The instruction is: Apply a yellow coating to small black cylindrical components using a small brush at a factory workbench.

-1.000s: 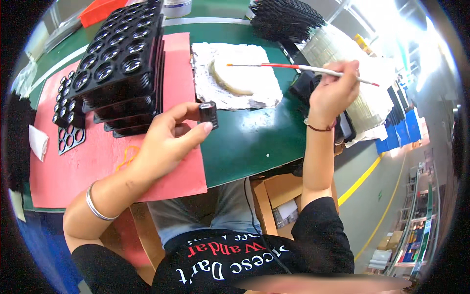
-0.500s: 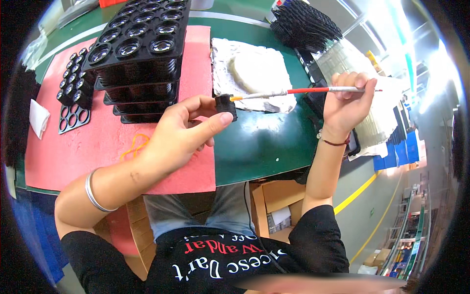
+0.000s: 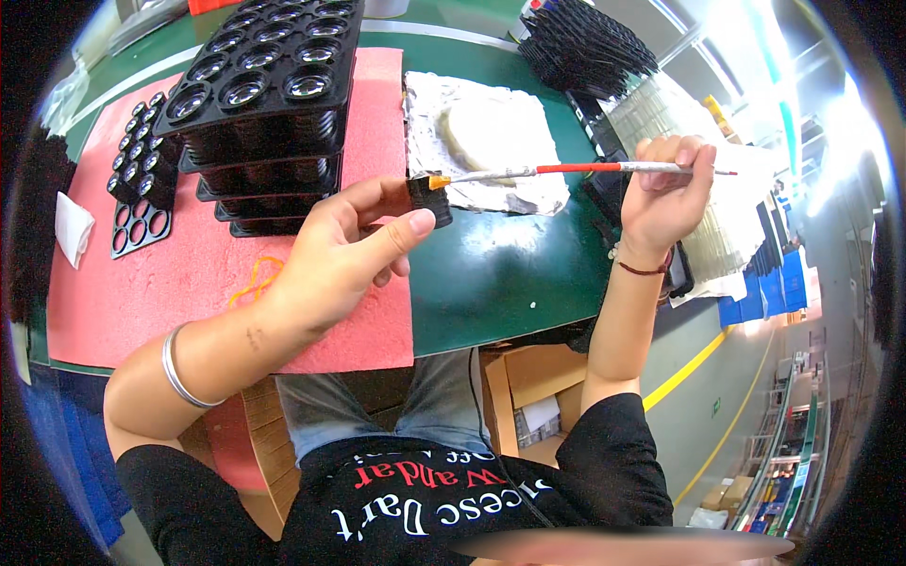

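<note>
Between thumb and fingers, my left hand [image 3: 349, 241] grips a small black ribbed cylinder [image 3: 431, 205] over the edge of the pink mat [image 3: 377, 302]. A thin paintbrush [image 3: 576, 168] with a red and silver handle lies level in the air, its rear part pinched by my right hand [image 3: 668, 193]. The yellow-orange bristles touch the upper end of the black cylinder. What is inside the cylinder cannot be seen. Behind the brush, a round whitish dish [image 3: 491, 132] sits on a crumpled white cloth [image 3: 543, 184].
Stacked black trays [image 3: 255, 132] hold round lens-like parts at the back left. Beside them stand several black cylinders [image 3: 142, 156] in a holder. A yellow loop [image 3: 255, 283] lies on the mat near my left forearm. Black trays [image 3: 585, 47] are piled at the back right.
The brush has shifted left, its bristles moving further over the cylinder's end. Both hands have moved slightly left and keep their grips.
</note>
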A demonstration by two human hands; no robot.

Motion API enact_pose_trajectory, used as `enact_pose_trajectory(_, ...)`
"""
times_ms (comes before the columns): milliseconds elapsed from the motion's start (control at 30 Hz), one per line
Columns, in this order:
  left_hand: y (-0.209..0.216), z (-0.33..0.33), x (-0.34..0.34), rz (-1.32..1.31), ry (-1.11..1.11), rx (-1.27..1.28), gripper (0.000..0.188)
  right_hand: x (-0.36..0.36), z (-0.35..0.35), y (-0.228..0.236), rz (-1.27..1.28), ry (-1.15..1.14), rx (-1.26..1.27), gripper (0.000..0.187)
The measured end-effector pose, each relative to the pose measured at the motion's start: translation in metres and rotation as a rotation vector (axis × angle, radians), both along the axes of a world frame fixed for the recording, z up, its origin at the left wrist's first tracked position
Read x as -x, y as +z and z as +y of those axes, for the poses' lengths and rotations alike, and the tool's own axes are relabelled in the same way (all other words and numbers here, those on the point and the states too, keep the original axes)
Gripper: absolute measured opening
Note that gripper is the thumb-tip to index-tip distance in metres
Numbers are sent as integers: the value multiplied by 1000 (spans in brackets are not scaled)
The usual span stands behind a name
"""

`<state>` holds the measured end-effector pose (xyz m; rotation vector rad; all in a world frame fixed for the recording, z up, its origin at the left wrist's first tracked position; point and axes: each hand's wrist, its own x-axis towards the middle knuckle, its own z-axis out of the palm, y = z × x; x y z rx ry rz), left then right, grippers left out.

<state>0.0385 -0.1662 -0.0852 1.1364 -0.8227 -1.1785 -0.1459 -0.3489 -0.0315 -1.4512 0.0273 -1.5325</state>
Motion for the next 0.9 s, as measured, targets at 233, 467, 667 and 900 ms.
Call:
enact_pose_trajectory(233,-2,1,-1,13,-40,4,31,7,-9,-4,3,-43,67,31)
enact_pose_trajectory(467,8,8,-1,-60,-71,25,33,0,-7,-5,-35,-279,33,32)
enact_pose_trajectory(667,32,42,1,-803,-56,526,31,0,-10,-5,64,-467,-4,33)
enact_pose_trajectory(900,23,104,-77,-992,829,427,28,7,-8,-5,-11,-467,-17,31)
